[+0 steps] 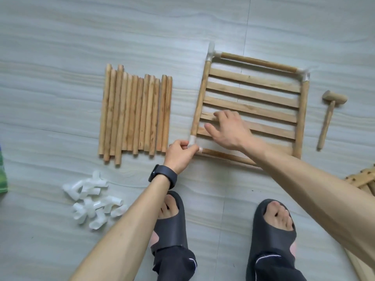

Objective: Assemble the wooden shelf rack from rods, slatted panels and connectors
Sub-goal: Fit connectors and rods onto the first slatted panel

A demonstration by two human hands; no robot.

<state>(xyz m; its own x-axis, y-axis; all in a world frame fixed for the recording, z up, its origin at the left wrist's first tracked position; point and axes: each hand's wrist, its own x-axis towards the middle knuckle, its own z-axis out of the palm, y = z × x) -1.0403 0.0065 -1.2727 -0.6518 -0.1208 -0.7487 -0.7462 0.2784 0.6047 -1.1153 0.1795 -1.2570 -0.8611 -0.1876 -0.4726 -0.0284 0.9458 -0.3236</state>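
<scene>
Head view, looking down at a pale grey tiled floor [60, 47]. Just right of centre, toward 1 o'clock, a slatted panel [253, 94] lies flat inside a square frame of 4 rods: the left rod [199, 98], the far rod [257, 62], the right rod [302, 118] and the near rod [223, 156]. White connectors show on 3 of its corners: the far-left connector [211, 52], the far-right connector [305, 75] and the near-left connector [192, 141]. The left hand [181, 152], near the centre of the picture, pinches the near-left connector between thumb and curled fingers; a black watch [163, 176] sits on that wrist. The right hand [229, 130] reaches across from 4 o'clock and rests palm down on the near slats, fingers straight and spread wide, holding nothing. At 9 o'clock a row of loose rods [136, 114] lies side by side, well apart from the frame. At 8 o'clock is a pile of spare connectors [93, 201], white and jumbled. At 3 o'clock a wooden mallet [329, 112] lies just beyond the right rod, not touching it. At 4 o'clock, cut off by the edge, is part of another wooden panel [363, 179]. At 6 o'clock are 2 feet in black sandals [274, 226]. A strip of green cloth [3, 175] shows at the left edge.
</scene>
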